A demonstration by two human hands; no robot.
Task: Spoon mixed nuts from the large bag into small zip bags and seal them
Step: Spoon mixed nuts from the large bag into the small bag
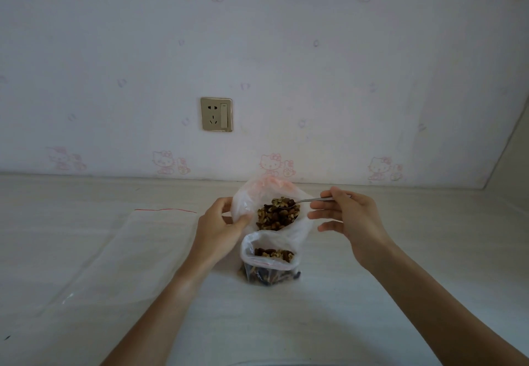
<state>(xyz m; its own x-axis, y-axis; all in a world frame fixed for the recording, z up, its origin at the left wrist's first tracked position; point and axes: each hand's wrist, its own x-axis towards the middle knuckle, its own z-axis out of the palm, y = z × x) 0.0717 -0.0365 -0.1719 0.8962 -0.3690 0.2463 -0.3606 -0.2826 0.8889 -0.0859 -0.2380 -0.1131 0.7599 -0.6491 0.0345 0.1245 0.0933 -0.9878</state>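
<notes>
Steel spoon [303, 201], heaped with nuts [282, 203], pinched by right hand [347, 216] over big bag [270, 211] near tabletop's [400, 251] back edge. Left hand [221, 222] grips bag rim. Small bag [269, 264] stands open just in front, unsupported; may tip, nuts spill.

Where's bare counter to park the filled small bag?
Bare counter lies right of the right hand, out to the wall corner, and near the front edge between the forearms. To the left, empty zip bags cover the surface. The centre is crowded: large bag, small zip bag, left hand, spoon.
</notes>
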